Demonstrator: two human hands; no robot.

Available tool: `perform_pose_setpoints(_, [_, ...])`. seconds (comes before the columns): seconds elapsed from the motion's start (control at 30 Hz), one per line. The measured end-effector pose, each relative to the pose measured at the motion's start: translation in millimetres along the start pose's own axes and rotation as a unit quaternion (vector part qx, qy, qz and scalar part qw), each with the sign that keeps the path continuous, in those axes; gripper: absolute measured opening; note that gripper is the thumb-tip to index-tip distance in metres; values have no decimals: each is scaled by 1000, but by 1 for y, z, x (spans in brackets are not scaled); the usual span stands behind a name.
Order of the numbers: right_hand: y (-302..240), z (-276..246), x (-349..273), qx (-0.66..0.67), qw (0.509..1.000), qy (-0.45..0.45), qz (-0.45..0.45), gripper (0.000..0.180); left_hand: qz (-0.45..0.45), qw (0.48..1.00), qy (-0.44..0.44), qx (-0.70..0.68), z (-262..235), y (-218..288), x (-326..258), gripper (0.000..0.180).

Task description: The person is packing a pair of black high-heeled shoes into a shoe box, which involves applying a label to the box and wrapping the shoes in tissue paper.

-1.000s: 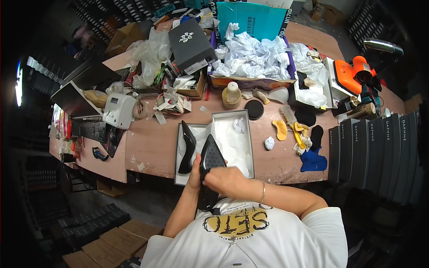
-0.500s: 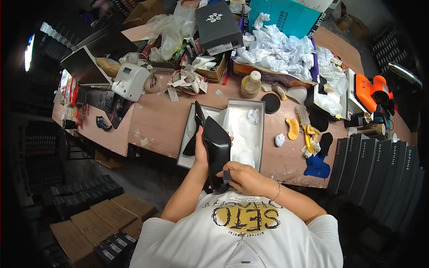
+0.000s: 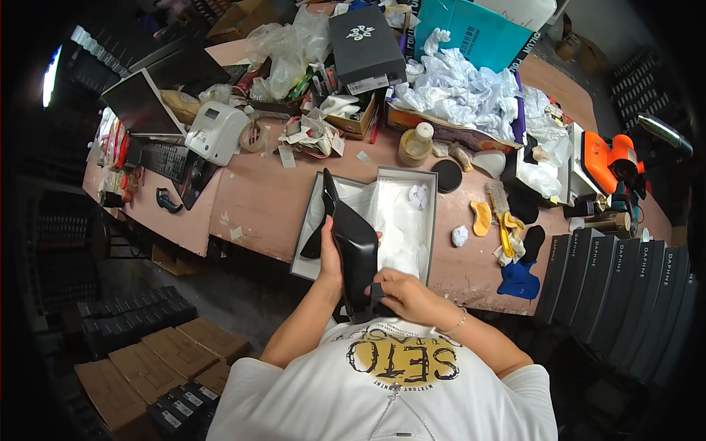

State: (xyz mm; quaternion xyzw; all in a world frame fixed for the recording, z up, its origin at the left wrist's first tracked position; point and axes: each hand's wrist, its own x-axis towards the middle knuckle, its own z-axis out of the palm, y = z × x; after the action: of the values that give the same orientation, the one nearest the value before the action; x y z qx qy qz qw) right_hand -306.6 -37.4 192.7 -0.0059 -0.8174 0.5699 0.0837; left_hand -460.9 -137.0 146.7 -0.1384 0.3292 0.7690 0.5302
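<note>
Black shoe [image 3: 354,250], white tissue [image 3: 401,220] in grey-rimmed box [image 3: 434,220]

shoe [image 3: 355,253] before box [image 3: 434,192] — tissue [image 3: 403,228] inside

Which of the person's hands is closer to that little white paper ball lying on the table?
The right. The right hand grips the black shoe's near end, below and left of the paper ball. The left hand holds the shoe's far side, farther left.

open white shoe box [image 3: 426,192] just beyond hands | black box [image 3: 365,45] far up | teal bag [image 3: 471,33] up-right | dark screen [image 3: 140,103] far left | brown cartons [image 3: 147,367] low-left
</note>
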Motion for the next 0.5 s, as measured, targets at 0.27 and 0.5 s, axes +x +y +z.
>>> perform_pose_setpoints(0.27, [-2,5,-3,-24,999,-36,-14,32,20,999,50,6,6,0,-8,77])
perform_pose_setpoints(0.5, [-3,10,19,-60,997,28,-41,33,-13,1000,-3,21,-4,0,-21,84])
